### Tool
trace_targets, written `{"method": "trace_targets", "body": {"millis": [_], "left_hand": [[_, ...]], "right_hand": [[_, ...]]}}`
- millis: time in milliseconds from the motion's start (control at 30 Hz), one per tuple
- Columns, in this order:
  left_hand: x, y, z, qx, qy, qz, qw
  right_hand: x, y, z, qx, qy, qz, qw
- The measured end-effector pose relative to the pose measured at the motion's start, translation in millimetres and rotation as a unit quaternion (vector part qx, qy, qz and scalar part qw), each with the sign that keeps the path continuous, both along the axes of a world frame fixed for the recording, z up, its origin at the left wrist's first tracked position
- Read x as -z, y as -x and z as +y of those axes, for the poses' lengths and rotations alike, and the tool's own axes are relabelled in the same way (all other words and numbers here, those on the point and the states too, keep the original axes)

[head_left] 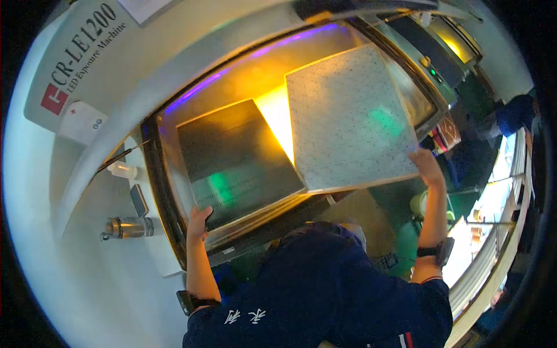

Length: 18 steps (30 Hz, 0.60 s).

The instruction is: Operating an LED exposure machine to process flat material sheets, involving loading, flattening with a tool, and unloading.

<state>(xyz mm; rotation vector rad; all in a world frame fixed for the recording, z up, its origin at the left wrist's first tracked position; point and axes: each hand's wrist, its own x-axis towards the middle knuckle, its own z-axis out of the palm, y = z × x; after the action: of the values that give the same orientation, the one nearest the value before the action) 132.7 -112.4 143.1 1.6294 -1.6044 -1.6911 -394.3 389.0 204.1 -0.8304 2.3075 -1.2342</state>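
Observation:
My left hand (200,222) is closed on the near left corner of a dark rectangular panel (238,156), thumb on top. Rows of fine marks run across that panel, and a green reflection shows on it. At the right, my right hand (428,167) grips the near right corner of a pale, speckled rectangular panel (348,116). The two panels meet at their near inner corners and spread apart toward the far side. Both are over the lit bed of an exposure machine (275,110); bright yellow light shows between them. The fingers under each panel are hidden.
A dark raised frame (162,197) borders the bed. On the white ledge at left are a metal flask (129,227), a phone (138,200) and a white bottle (123,170). The machine's raised white cover (168,69) rises behind. Another person's dark sleeve (516,116) shows far right.

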Motion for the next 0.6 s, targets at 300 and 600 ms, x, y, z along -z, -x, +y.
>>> {"method": "trace_targets", "body": {"millis": [300,600], "left_hand": [[41,110,0,0.292,0.298,-0.383,0.824],[94,118,-17,0.197,0.37,-0.435,0.797]], "right_hand": [[180,102,-122,-0.127,-0.281,0.258,0.916],[156,26,-205,-0.12,-0.247,0.294,0.916]]}}
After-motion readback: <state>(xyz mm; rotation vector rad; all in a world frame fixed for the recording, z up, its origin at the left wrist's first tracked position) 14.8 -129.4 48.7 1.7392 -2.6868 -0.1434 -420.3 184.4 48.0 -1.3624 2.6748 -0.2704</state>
